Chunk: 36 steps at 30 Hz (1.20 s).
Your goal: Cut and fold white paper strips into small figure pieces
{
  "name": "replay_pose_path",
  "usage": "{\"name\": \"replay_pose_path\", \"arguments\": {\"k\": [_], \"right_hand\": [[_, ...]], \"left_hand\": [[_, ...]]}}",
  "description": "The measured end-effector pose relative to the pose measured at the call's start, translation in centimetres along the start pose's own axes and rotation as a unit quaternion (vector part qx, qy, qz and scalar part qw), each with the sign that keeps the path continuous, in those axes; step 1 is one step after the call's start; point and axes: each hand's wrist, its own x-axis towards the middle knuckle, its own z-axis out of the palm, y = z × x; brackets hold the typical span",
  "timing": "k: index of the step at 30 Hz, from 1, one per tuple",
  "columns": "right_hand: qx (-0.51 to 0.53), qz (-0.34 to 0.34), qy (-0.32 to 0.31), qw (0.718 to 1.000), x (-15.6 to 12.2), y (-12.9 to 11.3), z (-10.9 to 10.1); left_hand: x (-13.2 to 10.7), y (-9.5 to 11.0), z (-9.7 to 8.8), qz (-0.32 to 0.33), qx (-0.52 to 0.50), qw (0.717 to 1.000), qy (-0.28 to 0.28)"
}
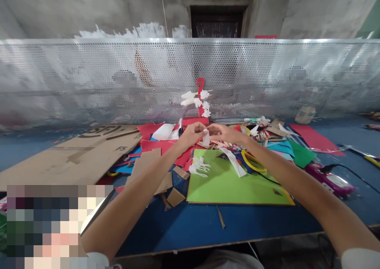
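Both my hands meet over the middle of the blue table (184, 225). My left hand (193, 133) and my right hand (223, 133) are closed in pinches on a small white paper piece (206, 137) held between them. Below them lies a green card sheet (225, 182) with a white paper cutout (199, 166) and a white paper strip (234, 162) on it. Behind my hands stands a red upright card (201, 98) with several white paper flowers (196, 100) stuck to it. Yellow-handled scissors (252, 163) lie by my right forearm.
A large brown cardboard sheet (74, 154) lies on the left. Red, blue and green paper scraps (285, 146) and small cardboard pieces (175, 197) litter the middle. A purple glue gun (329, 178) with a black cable rests right. A perforated metal screen (89, 79) closes the far edge.
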Motion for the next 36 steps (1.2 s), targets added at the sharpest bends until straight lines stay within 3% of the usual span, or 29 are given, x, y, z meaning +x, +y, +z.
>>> {"name": "replay_pose_path", "arguments": {"k": [7,15,22,30,36], "right_hand": [[0.069,0.057,0.077,0.993,0.4,0.4,1.8],[-0.037,0.037,0.119,0.992,0.8,1.4,1.3],[-0.065,0.031,0.123,0.990,0.4,0.5,1.1],[-0.075,0.025,0.123,0.989,0.4,1.1,0.3],[-0.122,0.019,0.110,0.986,0.5,1.4,0.1]], "left_hand": [[-0.1,-0.2,0.0,0.029,0.016,0.999,0.019],[0.5,-1.7,-0.5,0.083,0.112,0.989,0.045],[0.3,-2.2,-0.9,0.075,0.170,0.982,0.036],[0.2,-2.7,-0.9,0.051,0.203,0.978,-0.013],[0.1,-3.0,-0.7,0.043,0.226,0.973,-0.020]]}}
